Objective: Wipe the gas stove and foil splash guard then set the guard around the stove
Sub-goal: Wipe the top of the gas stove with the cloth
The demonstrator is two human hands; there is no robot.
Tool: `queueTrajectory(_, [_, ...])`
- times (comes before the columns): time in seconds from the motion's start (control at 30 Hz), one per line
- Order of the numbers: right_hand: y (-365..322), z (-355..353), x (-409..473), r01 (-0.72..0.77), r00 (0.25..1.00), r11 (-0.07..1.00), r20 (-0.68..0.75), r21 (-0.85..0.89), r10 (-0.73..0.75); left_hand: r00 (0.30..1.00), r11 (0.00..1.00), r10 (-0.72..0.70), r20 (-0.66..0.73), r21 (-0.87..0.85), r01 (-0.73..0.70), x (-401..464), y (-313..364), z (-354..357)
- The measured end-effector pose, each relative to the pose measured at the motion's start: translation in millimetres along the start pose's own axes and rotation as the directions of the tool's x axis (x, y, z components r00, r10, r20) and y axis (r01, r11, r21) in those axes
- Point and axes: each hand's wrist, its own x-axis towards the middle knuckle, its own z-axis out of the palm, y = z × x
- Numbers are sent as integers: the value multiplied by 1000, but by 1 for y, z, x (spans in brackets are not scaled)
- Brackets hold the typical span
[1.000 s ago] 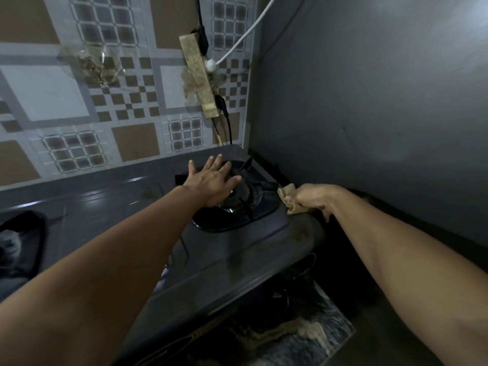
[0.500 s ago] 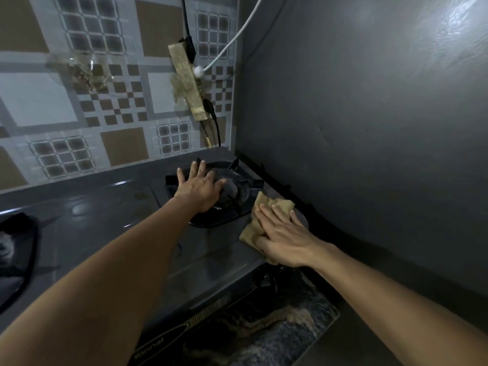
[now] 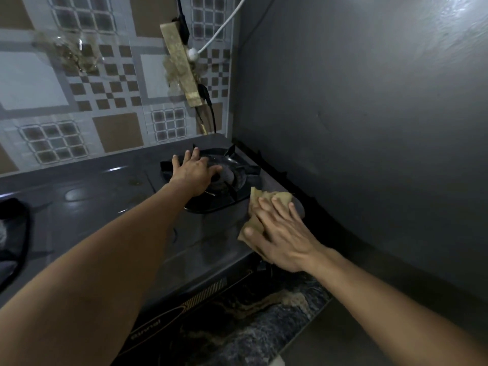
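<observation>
The dark grey gas stove (image 3: 111, 207) fills the middle of the head view. Its right burner with a black pan support (image 3: 239, 171) sits near the corner of the walls. My left hand (image 3: 194, 171) lies flat on that pan support, fingers spread. My right hand (image 3: 280, 233) presses a tan cloth (image 3: 266, 199) flat on the stove's right front edge, fingers straight over it. No foil splash guard is in view.
A plain grey wall (image 3: 369, 114) stands close on the right. The tiled wall (image 3: 79, 101) behind carries a grimy power strip (image 3: 181, 66) with cords. A second black burner part (image 3: 13, 233) shows at far left. A marbled counter (image 3: 264, 326) lies below the stove.
My right hand moved from gripping the bunched cloth at the stove's right side to pressing it flat on the stove top's right front edge. The left hand stayed on the burner.
</observation>
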Motion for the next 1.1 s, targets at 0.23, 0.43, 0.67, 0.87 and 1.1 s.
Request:
queueTrajectory(0.23, [43, 0, 41, -295, 932, 955, -223, -9, 286, 999, 999, 26, -33, -20, -26, -5, -4, 0])
queueTrajectory(0.43, [12, 49, 13, -402, 768, 839, -364, 366, 527, 1000, 999, 13, -2, -41, -13, 0, -2, 1])
queueTrajectory(0.67, [37, 30, 30, -439, 824, 887, -327, 147, 462, 1000, 998, 20, 5, -59, -20, -1, -3, 0])
queueTrajectory(0.87, [-41, 48, -6, 15, 925, 1000, -379, -10, -17, 1000, 997, 6, -6, -82, -7, -2, -1, 0])
queueTrajectory(1.1, [-3, 20, 28, -140, 941, 990, -311, -1, 133, 995, 991, 77, -56, -106, -83, -15, -3, -8])
